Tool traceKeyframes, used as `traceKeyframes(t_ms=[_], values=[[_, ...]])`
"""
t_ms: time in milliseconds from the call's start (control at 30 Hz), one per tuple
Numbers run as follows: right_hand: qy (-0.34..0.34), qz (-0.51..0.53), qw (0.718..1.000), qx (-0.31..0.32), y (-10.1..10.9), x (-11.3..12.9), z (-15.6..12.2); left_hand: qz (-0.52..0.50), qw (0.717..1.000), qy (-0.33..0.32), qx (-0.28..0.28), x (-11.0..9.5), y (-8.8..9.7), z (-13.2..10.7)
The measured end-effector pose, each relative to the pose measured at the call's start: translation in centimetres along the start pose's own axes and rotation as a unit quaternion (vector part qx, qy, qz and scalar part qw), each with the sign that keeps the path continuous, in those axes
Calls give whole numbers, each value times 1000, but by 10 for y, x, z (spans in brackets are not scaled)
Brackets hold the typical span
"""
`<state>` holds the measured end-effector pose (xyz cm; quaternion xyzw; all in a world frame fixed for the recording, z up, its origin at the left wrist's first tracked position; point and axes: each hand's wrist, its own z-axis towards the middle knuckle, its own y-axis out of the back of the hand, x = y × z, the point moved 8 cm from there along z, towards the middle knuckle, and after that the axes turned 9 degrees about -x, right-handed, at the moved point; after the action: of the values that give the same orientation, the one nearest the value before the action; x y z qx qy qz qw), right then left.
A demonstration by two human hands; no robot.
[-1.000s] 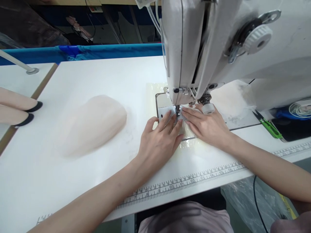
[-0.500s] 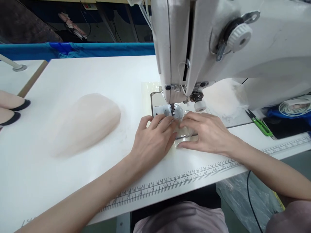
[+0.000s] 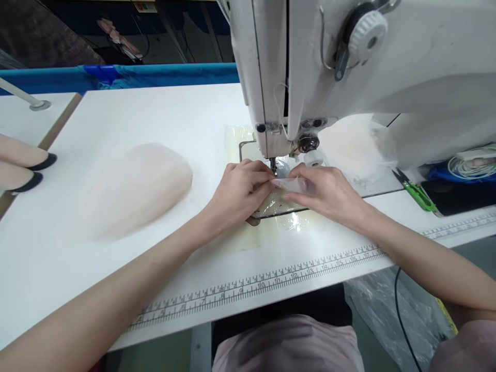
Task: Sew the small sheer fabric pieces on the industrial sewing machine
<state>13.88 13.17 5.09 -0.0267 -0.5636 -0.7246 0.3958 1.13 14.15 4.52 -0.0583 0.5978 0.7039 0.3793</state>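
Observation:
A small piece of thin, sheer whitish fabric [image 3: 291,185] is stretched between my hands, just in front of the sewing machine's presser foot [image 3: 273,166]. My left hand [image 3: 246,188] is closed, its thumb and fingertips pinching the fabric's left end near the foot. My right hand [image 3: 329,191] grips the right end between thumb and fingers. Below them lies the metal machine plate [image 3: 267,209], covered with shiny clear film. The white sewing machine head [image 3: 267,72] rises directly behind my hands. The needle tip is too small to make out.
A heap of sheer pale fabric [image 3: 147,188] lies left, another pale pile [image 3: 349,147] behind the machine head. Green-handled snips [image 3: 418,196], a black flat object [image 3: 461,194] and coiled cable [image 3: 475,168] are at right. A ruler scale [image 3: 261,284] runs along the table's front edge.
Both hands have moved slightly away from me. My left hand has shifted from lying over the plate to pinching, and the sheer fabric now shows raised between the hands.

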Motion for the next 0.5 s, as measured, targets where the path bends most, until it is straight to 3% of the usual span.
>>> traceKeyframes(t_ms=[133,267,367,500], values=[[37,-2,999,-25,-1,2,0,-17,999,-13,24,2,3,-1],[113,-76,989,-59,1,13,-5,48,993,-109,-17,-8,5,-13],[194,-131,969,-72,0,27,-13,146,966,-200,-71,-22,6,-32],[252,-153,952,-81,-2,36,-19,253,930,-254,-82,-37,4,-50]])
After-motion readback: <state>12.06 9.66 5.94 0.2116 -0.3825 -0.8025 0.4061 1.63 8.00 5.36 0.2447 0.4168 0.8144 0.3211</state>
